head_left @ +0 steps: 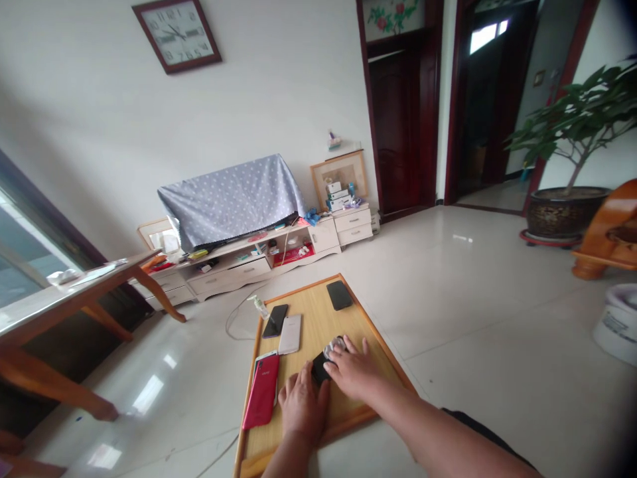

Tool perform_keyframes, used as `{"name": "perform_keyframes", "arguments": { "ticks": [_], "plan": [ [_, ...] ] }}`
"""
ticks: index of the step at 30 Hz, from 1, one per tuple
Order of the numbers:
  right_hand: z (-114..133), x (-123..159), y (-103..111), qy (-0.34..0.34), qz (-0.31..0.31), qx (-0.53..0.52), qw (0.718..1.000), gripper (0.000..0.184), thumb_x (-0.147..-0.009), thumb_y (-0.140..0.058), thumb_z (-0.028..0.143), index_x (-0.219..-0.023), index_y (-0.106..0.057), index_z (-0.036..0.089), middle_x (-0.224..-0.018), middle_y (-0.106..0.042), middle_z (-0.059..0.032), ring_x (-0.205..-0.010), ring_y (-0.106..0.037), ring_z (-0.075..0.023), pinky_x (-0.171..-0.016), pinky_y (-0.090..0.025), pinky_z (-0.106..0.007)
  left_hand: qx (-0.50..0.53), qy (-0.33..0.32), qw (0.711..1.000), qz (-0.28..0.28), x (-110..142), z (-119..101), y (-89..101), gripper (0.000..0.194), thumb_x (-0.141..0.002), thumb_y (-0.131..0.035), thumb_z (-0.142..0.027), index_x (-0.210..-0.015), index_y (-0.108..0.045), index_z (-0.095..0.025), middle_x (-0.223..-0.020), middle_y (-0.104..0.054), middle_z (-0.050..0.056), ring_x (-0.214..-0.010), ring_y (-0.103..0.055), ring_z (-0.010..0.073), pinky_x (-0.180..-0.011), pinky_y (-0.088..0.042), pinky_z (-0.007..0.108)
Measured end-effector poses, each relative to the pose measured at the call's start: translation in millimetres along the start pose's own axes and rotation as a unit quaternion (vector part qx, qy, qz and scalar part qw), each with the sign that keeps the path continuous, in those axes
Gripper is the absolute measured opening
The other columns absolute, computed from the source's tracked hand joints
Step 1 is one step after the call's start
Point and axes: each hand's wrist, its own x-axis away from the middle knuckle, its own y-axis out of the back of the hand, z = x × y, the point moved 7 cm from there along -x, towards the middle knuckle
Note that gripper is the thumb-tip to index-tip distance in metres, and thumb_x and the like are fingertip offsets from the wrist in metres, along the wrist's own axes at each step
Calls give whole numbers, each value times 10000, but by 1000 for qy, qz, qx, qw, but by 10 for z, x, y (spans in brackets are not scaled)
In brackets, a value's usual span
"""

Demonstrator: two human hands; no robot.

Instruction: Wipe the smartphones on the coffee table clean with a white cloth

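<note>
Black phone [320,369] w/ white cloth [334,346] under R hand [354,369], fingers spread, no grip; L hand [301,409] open, just by phone, on wood board [313,312].

A wooden board [309,312] is lying on the tiled floor [448,299], carrying a black phone [340,295], a second black phone [275,320], a silver phone [289,334] and a red phone [261,392].

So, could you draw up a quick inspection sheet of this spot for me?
Surface: wooden board on a tiled floor.
Things in hand: black phone and white cloth.
Hands: right hand on the cloth; left hand beside the phone.
Clutter: red phone case, silver phone, two more black phones, small pump bottle.
Cables: white cable on the floor.
Surroundings: low cabinet, potted plant.
</note>
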Motion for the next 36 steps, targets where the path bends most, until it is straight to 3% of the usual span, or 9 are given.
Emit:
{"name": "perform_keyframes", "arguments": {
  "ticks": [3, 5, 9, 13, 20, 22, 30, 32, 36],
  "plan": [
    [245, 161, -134, 90, 9, -19, 996, 619, -1020, -126, 575, -1501, -428, 326, -1569, -416, -40, -1519, -149, -310, -1147, 111, -664, -14, 5, 1000, 18, -13, 8, -53, 561, -934, -434, -381, -1480, -385, -266, -1485, -525, 68, -1370, -401, 250, -1114, -262, 434],
    [280, 204, -140, 110, 4, -21, 994, 619, -1022, -125, 574, -1494, -440, 326, -1554, -439, -42, -1517, -155, -313, -1141, 131, -665, -19, 4, 1000, 18, -12, -3, -67, 561, -930, -427, -351, -1483, -378, -267, -1481, -529, 66, -1370, -398, 247, -1111, -262, 432],
    [-34, 83, 55, 17, -15, -12, 1000, 612, -1024, -139, 557, -1423, -538, 320, -1554, -440, -28, -1525, -95, -328, -1132, 139, -670, -11, -3, 1000, -6, 7, -69, -26, 593, -929, -449, -497, -1465, -405, -246, -1464, -539, 90, -1359, -407, 268, -1107, -262, 446],
    [-255, 9, 182, -55, -25, -2, 998, 620, -1020, -164, 561, -1433, -533, 282, -1580, -396, -44, -1529, -65, -328, -1137, 144, -652, -18, 3, 1000, -4, 9, -102, 2, 609, -901, -500, -498, -1451, -424, -248, -1439, -557, 92, -1347, -426, 263, -1094, -283, 440],
    [263, 279, -109, 89, -2, -28, 996, 664, -1006, -140, 620, -1460, -498, 294, -1530, -471, -57, -1520, -138, -321, -1153, 126, -648, -31, 8, 999, 32, -18, -56, -49, 576, -912, -460, -338, -1479, -375, -282, -1478, -525, 69, -1383, -390, 246, -1104, -276, 434],
    [300, 306, -118, 100, 5, -23, 995, 656, -1009, -142, 611, -1457, -502, 294, -1515, -490, -62, -1518, -150, -314, -1156, 119, -643, -31, 11, 999, 36, -17, -51, -51, 581, -903, -466, -314, -1476, -377, -290, -1480, -524, 64, -1381, -391, 241, -1099, -282, 426],
    [-290, 93, 219, -62, -19, 2, 998, 645, -1010, -155, 589, -1447, -520, 287, -1572, -407, -56, -1527, -77, -337, -1136, 130, -666, -16, 20, 1000, 8, -3, -85, 12, 617, -857, -556, -461, -1436, -434, -283, -1409, -572, 77, -1347, -439, 239, -1104, -284, 410],
    [-231, 128, 162, -50, -27, 2, 998, 673, -1005, -156, 608, -1468, -496, 257, -1579, -390, -79, -1527, -76, -338, -1137, 135, -663, -11, 18, 1000, 6, -5, -75, 10, 616, -863, -550, -467, -1438, -429, -284, -1406, -574, 79, -1345, -440, 243, -1105, -283, 418],
    [145, 289, -89, 57, -15, -18, 998, 721, -998, -118, 635, -1483, -475, 239, -1551, -434, -92, -1529, -98, -309, -1155, 158, -617, -5, 17, 999, 27, -13, -41, -22, 579, -894, -517, -415, -1449, -411, -289, -1441, -551, 85, -1367, -409, 249, -1107, -275, 426]
  ]
}}
